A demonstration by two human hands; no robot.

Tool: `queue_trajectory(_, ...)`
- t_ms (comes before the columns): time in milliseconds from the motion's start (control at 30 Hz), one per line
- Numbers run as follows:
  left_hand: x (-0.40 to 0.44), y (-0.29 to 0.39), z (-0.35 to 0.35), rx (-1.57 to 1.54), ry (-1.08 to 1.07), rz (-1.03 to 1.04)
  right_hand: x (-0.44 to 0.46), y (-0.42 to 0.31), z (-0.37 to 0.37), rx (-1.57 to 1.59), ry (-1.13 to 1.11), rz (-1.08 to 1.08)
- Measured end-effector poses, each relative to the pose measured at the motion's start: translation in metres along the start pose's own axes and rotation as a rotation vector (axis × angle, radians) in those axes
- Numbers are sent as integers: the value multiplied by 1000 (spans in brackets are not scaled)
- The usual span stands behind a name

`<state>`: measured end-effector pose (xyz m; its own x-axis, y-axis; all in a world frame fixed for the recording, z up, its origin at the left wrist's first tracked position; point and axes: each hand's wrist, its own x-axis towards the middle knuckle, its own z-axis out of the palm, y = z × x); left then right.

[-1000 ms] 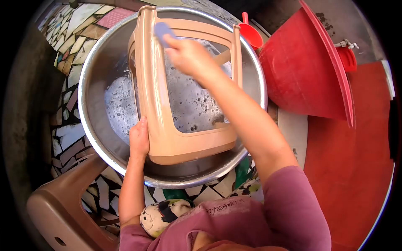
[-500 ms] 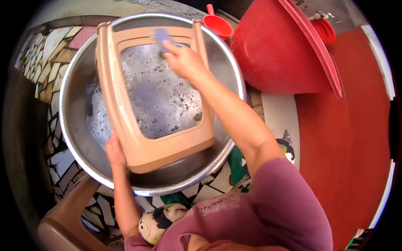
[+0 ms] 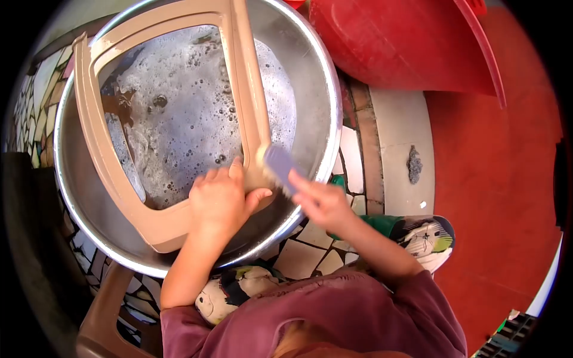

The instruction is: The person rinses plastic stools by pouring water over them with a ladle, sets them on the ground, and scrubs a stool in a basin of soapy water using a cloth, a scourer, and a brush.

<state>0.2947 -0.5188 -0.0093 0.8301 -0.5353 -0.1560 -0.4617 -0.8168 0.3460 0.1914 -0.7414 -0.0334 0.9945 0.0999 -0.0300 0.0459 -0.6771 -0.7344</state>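
Observation:
A beige plastic frame (image 3: 160,228), shaped like part of a stool or chair, leans tilted in a wide metal basin (image 3: 319,128) of foamy water (image 3: 185,119). My left hand (image 3: 218,200) is wrapped over its near bar, thumb toward the right corner. In my right hand (image 3: 325,204) is a scrub brush (image 3: 279,167) with a greyish-purple back and pale bristles. Those bristles are against the outer right side of the frame, close to the near corner. Part of the frame's underside is hidden in the basin.
A large red tub (image 3: 406,48) lies tipped at the upper right, beside a red floor (image 3: 477,197). A grey scouring pad (image 3: 414,164) rests on the pale ledge (image 3: 400,125). At the lower left stands a brown plastic chair (image 3: 107,310) on mosaic tiles (image 3: 304,253).
The frame has turned and shifted left in view. My left hand has gone from its left side to its near bar. My right hand has brought the brush from the far bar to the near right corner.

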Motion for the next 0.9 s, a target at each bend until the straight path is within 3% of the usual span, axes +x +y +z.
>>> queue_trajectory(67,4,-1,8,-24,49,0,4,-1,25,185,117,2)
queue_trajectory(200,1,-10,7,13,144,35,167,-18,-11,-23,104,155)
queue_trajectory(267,3,-10,7,19,157,18,197,-26,-27,-25,76,141)
queue_trajectory(367,-3,-7,4,43,163,52,131,-23,-15,-47,34,144)
queue_trajectory(433,0,-6,6,37,153,81,110,-5,-3,-56,136,-79)
queue_trajectory(533,3,-5,10,8,154,44,203,-27,-30,-182,68,86)
queue_trajectory(600,3,-7,12,2,182,21,296,-14,-33,-282,208,-52)
queue_trajectory(700,-1,-7,8,0,119,19,272,-22,-33,-180,166,-15)
queue_trajectory(733,-2,-6,10,-9,126,35,231,-32,-34,-235,29,86)
queue_trajectory(767,-1,-5,11,-23,136,46,185,-8,-17,-236,58,-47)
queue_trajectory(867,3,1,15,-26,151,60,137,-24,-13,-176,-12,-92)
queue_trajectory(900,5,2,15,-13,132,45,177,-9,-9,-203,91,-138)
